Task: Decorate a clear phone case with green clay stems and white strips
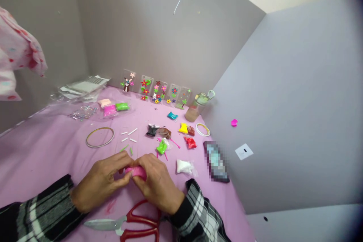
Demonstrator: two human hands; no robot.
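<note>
A lump of pink modelling clay (pixel 138 172) sits between my two hands, above the pink cloth. My left hand (pixel 102 174) pinches its left end with thumb and fingers. My right hand (pixel 159 181) wraps round the other end, covering part of the lump. Just beyond my fingers lie several thin white sticks (pixel 132 131) and short green strips (pixel 124 148). Below my hands are scissors (pixel 103 224) with red handles, blades pointing left, one handle partly behind my right wrist.
Clay packets lie ahead: black (pixel 152 131), green (pixel 162 146), red (pixel 190 142), white (pixel 184 166). A bangle (pixel 100 137) rests at left. Decorated clear cases (pixel 160 91) lean on the wall beside a lidded jar (pixel 194 111). A blurred-out dark-edged device (pixel 216 160) is at right.
</note>
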